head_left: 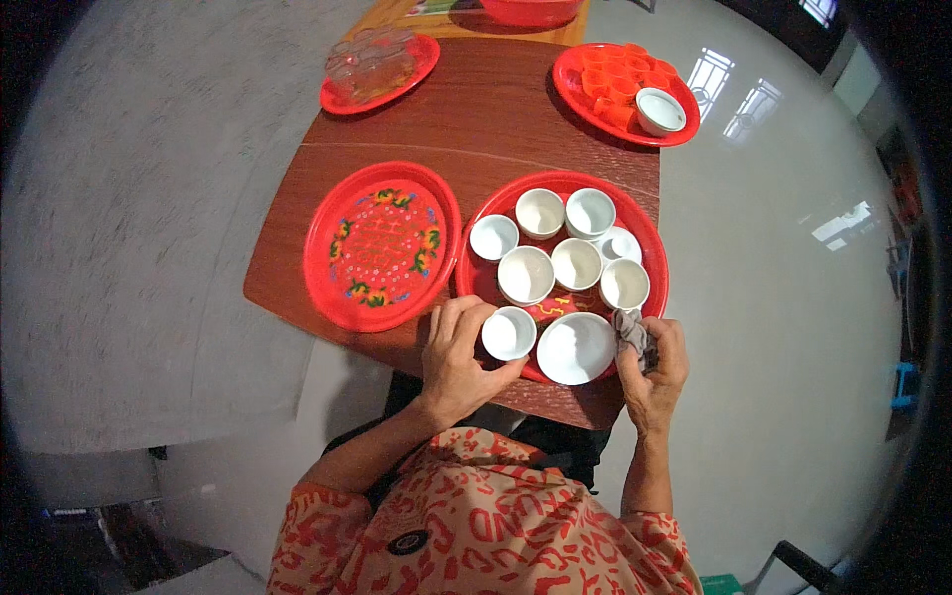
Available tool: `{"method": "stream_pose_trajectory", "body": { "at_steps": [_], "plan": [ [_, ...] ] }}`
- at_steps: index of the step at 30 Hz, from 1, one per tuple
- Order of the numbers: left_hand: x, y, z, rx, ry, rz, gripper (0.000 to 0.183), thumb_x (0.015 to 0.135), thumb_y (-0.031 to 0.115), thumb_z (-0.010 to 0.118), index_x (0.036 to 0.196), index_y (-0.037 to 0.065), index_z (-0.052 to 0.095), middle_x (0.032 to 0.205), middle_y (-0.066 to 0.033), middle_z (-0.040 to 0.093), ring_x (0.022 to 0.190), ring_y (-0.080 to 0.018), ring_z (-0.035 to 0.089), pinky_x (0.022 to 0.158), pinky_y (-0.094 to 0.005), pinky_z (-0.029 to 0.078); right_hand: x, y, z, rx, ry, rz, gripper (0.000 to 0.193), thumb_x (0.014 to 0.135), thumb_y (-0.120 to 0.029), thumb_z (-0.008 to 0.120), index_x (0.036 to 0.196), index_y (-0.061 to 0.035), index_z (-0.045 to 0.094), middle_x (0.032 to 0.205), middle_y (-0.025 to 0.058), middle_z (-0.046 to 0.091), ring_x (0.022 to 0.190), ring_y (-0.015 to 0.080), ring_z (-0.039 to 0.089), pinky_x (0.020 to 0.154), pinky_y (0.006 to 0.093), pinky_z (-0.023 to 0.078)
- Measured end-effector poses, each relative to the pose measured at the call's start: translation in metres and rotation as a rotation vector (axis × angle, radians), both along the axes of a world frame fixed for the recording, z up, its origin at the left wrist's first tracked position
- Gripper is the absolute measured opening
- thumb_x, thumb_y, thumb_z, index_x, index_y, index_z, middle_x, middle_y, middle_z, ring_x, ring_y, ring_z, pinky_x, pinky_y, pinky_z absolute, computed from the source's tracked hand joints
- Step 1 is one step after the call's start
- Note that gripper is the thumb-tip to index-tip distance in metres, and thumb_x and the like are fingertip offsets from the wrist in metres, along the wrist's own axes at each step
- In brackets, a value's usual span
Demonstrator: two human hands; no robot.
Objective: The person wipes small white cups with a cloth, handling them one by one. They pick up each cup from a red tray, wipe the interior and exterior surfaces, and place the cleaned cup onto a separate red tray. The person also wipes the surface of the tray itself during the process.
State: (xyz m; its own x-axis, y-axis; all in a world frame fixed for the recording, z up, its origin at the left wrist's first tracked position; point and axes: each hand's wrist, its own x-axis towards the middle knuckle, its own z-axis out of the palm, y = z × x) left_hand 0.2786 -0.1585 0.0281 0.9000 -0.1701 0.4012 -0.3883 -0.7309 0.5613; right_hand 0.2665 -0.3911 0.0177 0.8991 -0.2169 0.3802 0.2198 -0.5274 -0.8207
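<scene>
At the near edge of the brown wooden table (496, 129), seen from the head camera, the left hand (454, 359) curls around a small white cup (509, 333). The fingers close on its left side and the thumb comes under its near side, so the hand holds the cup. The cup stands upright with its open mouth pointing up to the camera; it is round, so it has no clear long axis from this view. It sits at the near left rim of the red round tray (650, 243), which lies by the near right corner of the table.

The right hand (654, 367) is closed on a crumpled grey cloth (632, 335), just at the near right rim of the same tray. Between the two hands lies a white saucer (576, 348), touching or almost touching the cup. Behind them, six more white cups (526, 275) stand upright on the tray, close together, all with the mouth up, and one small white dish (620, 243) lies near the right rim.

Just beside this tray, to the left, lies an empty-looking red tray with flower pattern (382, 245). At the far left edge a red plate with clear glasses (379, 64) stands, and at the far right corner a red tray with orange cups (625, 89) carries also one white bowl (659, 110).
</scene>
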Motion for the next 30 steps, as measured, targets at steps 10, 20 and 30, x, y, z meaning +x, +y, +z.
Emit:
{"method": "stream_pose_trajectory", "body": {
  "at_steps": [10,20,30],
  "plan": [
    [0.002,0.017,0.030,-0.244,-0.101,-0.295,0.068,0.060,0.006,0.081,0.117,0.004,0.043,0.114,-0.0203,0.051,0.105,-0.0328,0.054,0.088,-0.0414,0.045,-0.010,-0.004,0.018,0.863,-0.036,0.140,0.014,0.080,0.001,0.050,0.094,-0.0006,0.052,0.102,0.0115,0.059,0.085,0.0174,0.059,0.078,0.0324,0.050],
    [-0.002,0.011,0.047,-0.249,0.008,-0.385,0.074,0.060,0.006,0.081,0.125,0.005,0.047,0.117,-0.0159,0.050,0.109,-0.0311,0.052,0.092,-0.0392,0.045,-0.003,0.046,0.057,0.002,-0.308,0.557,0.034,0.063,0.004,0.067,0.097,-0.0021,0.066,0.102,0.0120,0.063,0.090,0.0284,0.058,0.083,0.0394,0.045],
    [-0.007,0.021,0.051,-0.232,0.168,-0.346,0.068,0.059,0.004,0.080,0.121,0.005,0.052,0.117,-0.0141,0.050,0.109,-0.0290,0.053,0.092,-0.0369,0.045,-0.002,0.047,0.060,-0.041,-0.253,0.690,0.031,0.065,0.003,0.067,0.095,-0.0024,0.064,0.100,0.0091,0.063,0.088,0.0276,0.055,0.078,0.0390,0.044]
  ]
}}
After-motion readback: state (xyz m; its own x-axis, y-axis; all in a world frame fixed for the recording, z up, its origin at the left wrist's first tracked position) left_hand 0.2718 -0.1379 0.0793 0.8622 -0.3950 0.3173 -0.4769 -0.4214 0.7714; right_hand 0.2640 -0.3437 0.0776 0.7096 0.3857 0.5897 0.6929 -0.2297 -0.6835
